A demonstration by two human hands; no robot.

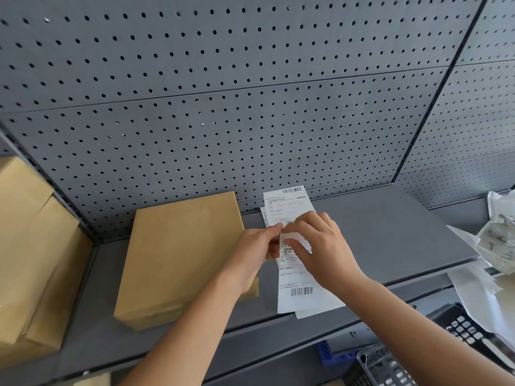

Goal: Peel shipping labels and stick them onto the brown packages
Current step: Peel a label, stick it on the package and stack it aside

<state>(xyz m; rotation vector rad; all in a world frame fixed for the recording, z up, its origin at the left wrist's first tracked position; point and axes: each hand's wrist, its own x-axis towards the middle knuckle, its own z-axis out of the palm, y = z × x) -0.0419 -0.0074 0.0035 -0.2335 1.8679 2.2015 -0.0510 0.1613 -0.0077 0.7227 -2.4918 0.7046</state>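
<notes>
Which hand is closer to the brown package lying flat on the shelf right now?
Left. The left hand overlaps the brown package's right edge, while the right hand sits farther right, over the label strip.

Room on the shelf

The grey shelf [390, 232] is bare on the right; a brown package [181, 254] (flat) fills the left, pegboard wall [250, 107] behind.

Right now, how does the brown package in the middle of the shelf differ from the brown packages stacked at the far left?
The middle brown package lies alone and flat on the grey shelf; the left brown packages are stacked on one another. The middle one shows whole, beside the shipping labels that the left hand and right hand work on; the left ones are cut off by the frame edge. Both are plain brown, with no label showing.
</notes>
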